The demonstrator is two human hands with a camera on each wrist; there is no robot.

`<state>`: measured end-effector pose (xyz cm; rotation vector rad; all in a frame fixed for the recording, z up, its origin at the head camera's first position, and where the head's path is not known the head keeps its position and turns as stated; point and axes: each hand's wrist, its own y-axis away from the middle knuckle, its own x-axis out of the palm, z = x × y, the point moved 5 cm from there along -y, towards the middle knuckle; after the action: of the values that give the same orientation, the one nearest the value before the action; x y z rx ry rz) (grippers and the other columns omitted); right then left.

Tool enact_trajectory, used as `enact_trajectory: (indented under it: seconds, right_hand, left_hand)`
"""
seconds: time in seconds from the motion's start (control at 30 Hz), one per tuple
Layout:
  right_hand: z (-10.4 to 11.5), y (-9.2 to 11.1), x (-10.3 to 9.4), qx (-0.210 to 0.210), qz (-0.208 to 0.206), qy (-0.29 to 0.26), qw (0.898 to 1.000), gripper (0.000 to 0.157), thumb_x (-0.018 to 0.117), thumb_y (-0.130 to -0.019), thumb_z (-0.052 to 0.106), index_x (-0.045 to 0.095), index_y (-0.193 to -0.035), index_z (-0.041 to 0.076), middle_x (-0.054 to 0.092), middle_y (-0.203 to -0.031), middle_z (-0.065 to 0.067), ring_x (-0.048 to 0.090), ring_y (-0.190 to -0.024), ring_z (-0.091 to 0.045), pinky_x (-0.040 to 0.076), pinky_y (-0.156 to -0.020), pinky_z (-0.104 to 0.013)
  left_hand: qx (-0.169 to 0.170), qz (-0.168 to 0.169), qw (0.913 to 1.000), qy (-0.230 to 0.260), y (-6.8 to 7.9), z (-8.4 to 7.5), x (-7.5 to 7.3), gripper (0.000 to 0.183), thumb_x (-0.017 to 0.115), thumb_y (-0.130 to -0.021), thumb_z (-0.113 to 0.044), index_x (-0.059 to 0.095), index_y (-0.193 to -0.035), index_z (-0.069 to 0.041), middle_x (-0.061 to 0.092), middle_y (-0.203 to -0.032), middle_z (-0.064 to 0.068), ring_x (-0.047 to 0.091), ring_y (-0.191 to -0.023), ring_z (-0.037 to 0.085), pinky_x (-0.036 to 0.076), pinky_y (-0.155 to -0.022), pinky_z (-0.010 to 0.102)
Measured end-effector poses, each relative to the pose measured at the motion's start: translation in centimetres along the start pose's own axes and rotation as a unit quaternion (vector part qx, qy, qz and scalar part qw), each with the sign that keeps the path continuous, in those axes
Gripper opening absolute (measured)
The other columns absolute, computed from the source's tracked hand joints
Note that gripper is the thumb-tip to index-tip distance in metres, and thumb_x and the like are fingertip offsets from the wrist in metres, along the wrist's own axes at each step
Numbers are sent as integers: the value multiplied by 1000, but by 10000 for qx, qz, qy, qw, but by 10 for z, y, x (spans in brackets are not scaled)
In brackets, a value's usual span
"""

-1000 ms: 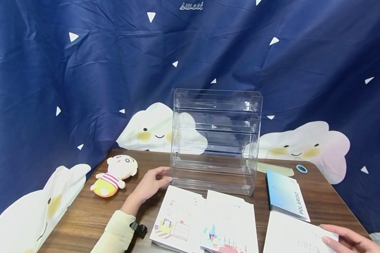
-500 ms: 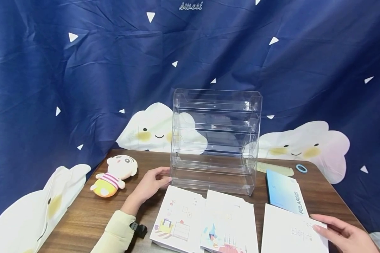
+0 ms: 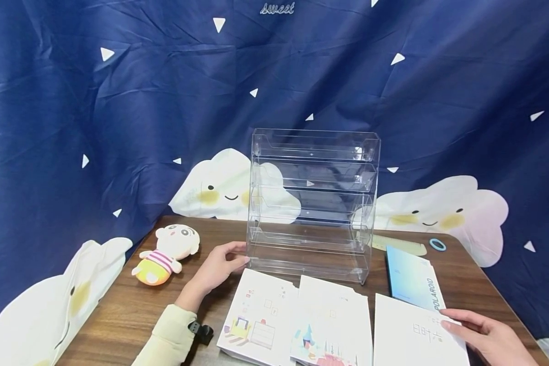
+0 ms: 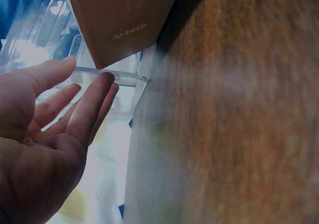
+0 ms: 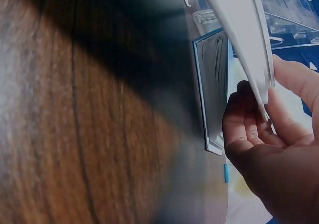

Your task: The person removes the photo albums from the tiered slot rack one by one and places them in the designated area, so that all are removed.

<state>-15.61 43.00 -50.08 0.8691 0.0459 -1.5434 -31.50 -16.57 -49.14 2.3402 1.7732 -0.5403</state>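
Observation:
My right hand (image 3: pixel 489 333) pinches the right edge of a white book (image 3: pixel 412 338), thumb on its cover and fingers beneath. Up close in the right wrist view, the book (image 5: pixel 244 30) looks tilted up off the table. It overlaps the lower end of a blue-white POLAROID album (image 3: pixel 414 279). My left hand (image 3: pixel 217 267) touches the lower left side of a clear tiered rack (image 3: pixel 308 264), fingers loosely extended. In the left wrist view, its fingertips meet the rack's clear base edge (image 4: pixel 132 78). Two more white books, the left one (image 3: pixel 261 315) and the middle one (image 3: pixel 331 323), lie before the rack.
A plush doll (image 3: pixel 164 254) lies at the left on the wooden table (image 3: pixel 114 315). Behind the album are a pale comb (image 3: pixel 400 245) and a blue ring (image 3: pixel 437 245). A dark blue curtain (image 3: pixel 164 101) with clouds hangs close behind the table.
My right hand has moved left and slightly away from me with the white book, which now covers more of the POLAROID album's lower end. My left hand and the rack stay put.

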Motion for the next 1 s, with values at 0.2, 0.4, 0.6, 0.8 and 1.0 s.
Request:
enact_trajectory:
  seconds: [0.2, 0.4, 0.6, 0.8, 1.0]
  right_hand:
    - [0, -6, 0, -135, 86, 373, 9992, 73, 77, -104, 53, 66, -151, -2, 81, -134, -18, 70, -103, -9, 65, -85, -36]
    - [-3, -10, 1, -79, 150, 429, 9989, 73, 74, -105, 57, 68, -149, -1, 80, -134, -20, 73, -106, -16, 65, -83, -37]
    - [-4, -13, 4, -46, 185, 377, 9991, 72, 75, -105, 56, 68, -149, -1, 81, -132, -17, 71, -105, -15, 62, -81, -34]
    - [-6, -13, 5, 11, 181, 352, 9992, 73, 76, -104, 57, 69, -148, 0, 80, -133, -19, 70, -104, -16, 61, -81, -32]
    - [-7, -13, 3, 43, 95, 533, 9985, 75, 78, -101, 60, 71, -147, 2, 77, -137, -24, 71, -107, -19, 61, -83, -36]
  left_hand:
    - [-98, -11, 9999, 55, 0, 1, 1, 47, 77, -106, -11, 65, -149, 2, 76, -138, 24, 78, -114, 22, 70, -90, 29]
    - [-79, 38, 9999, 58, 0, 1, 0, 47, 76, -107, -11, 64, -151, 3, 74, -139, 26, 78, -115, 23, 70, -91, 30]
    - [-71, 8, 10000, 29, -1, 0, 0, 46, 76, -107, -10, 64, -150, 4, 74, -139, 27, 78, -116, 27, 71, -90, 32]
    - [-109, -19, 9999, 31, -1, 0, 1, 46, 76, -107, -11, 65, -149, 2, 76, -138, 24, 78, -115, 26, 70, -89, 30]
    - [-40, 33, 10000, 47, -2, -1, 3, 46, 76, -107, -11, 65, -149, 4, 75, -137, 25, 79, -115, 26, 70, -89, 30]
